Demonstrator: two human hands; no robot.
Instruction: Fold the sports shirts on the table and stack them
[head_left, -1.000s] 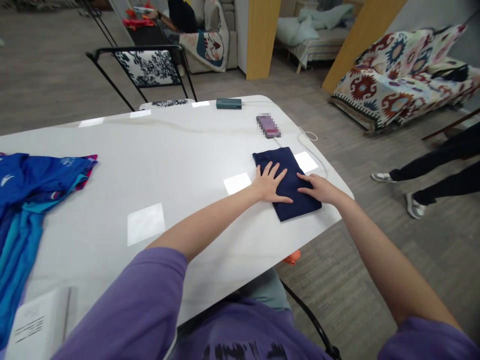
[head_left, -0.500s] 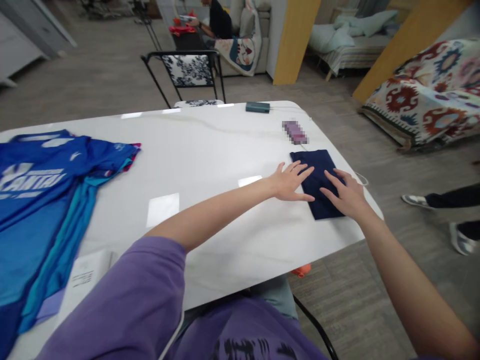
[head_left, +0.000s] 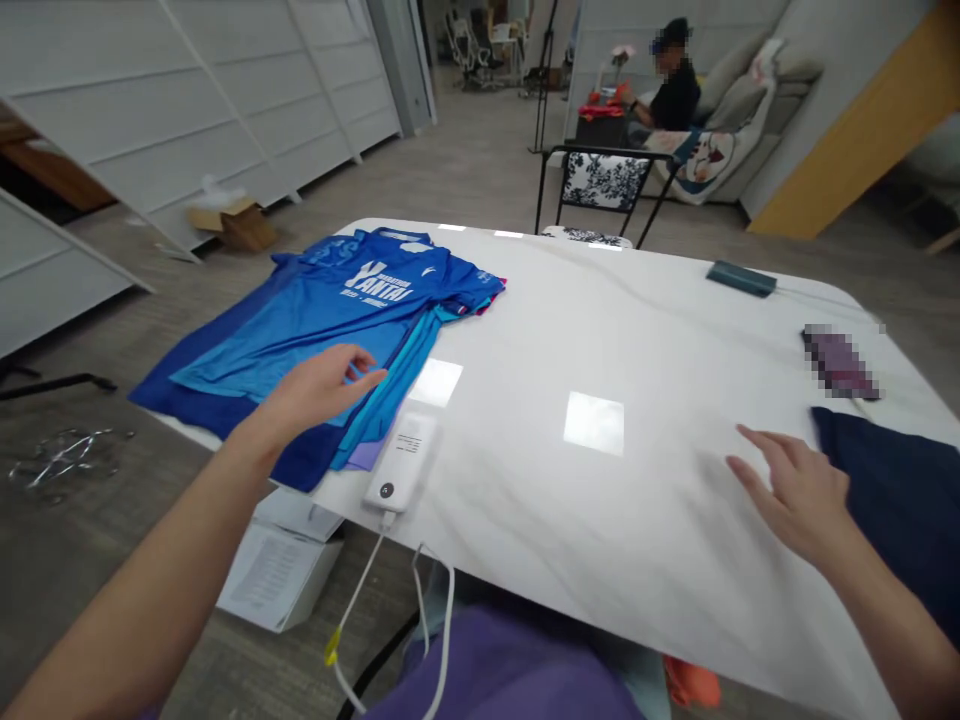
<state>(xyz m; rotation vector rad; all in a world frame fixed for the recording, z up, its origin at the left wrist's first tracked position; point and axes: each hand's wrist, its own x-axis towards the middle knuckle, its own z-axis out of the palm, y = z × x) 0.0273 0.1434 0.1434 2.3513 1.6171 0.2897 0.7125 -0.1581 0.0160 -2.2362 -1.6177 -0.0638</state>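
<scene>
My left hand (head_left: 319,388) hovers with fingers apart over the near edge of a stack of blue sports shirts (head_left: 330,320) spread on the left part of the white table (head_left: 600,340). It holds nothing. My right hand (head_left: 795,490) is open too, fingers spread just above the table top, right beside a folded navy cloth (head_left: 900,500) lying at the right edge.
A white power bank (head_left: 403,462) with a cable lies at the table's near edge. A phone (head_left: 838,362) and a dark green box (head_left: 741,278) sit at the far right. A black chair (head_left: 604,185) stands behind the table; a person sits on a sofa beyond. White papers (head_left: 274,565) lie on the floor.
My view has swung left. My left hand left the navy cloth and travelled across the table to the blue shirts. My right hand lifted off the cloth and now sits beside it.
</scene>
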